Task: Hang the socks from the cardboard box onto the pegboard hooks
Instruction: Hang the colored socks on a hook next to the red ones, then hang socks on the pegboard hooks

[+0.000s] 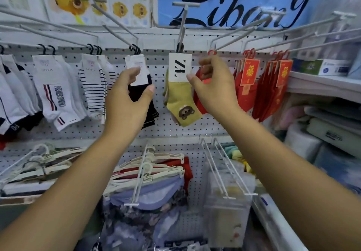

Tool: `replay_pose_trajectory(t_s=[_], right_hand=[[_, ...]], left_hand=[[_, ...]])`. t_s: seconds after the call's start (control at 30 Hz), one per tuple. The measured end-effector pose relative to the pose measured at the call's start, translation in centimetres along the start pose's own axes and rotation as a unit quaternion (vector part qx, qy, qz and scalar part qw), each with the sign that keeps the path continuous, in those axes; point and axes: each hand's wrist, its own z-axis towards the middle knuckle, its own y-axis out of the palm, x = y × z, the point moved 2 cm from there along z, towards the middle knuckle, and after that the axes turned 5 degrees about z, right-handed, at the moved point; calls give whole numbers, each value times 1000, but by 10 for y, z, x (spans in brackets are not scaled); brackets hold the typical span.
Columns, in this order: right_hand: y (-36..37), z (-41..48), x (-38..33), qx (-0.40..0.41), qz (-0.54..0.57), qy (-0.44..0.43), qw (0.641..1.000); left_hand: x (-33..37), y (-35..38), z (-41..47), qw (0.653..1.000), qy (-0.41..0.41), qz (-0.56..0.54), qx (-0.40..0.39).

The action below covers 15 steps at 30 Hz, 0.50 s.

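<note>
Right hand (213,86) pinches red socks (198,103), hanger at hook (214,42) just above its fingers | left hand (129,98) curled round navy socks (151,112) | risk: hanger misses hook, pair drops; yellow socks (181,102) between the hands get knocked.

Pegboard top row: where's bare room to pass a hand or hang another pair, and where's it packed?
Free: the bare pegboard band below the yellow-green bear socks, above the lower hangers; also that pair's hook, bare forward of where they hang. Crowded: red socks on the right hooks and white socks on the left overlap tightly.
</note>
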Motion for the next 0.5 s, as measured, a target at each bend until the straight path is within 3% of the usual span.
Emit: replay_pose_trajectory(t_s=[0.2,0.5], right_hand=[[-42,-110,2,-82,-120,-9,989],[-116,-329,4,-107,-223,126,961]], left_hand=[[-3,-17,-79,987,67,52,-135],[2,-17,-249,931,83,48,-352]])
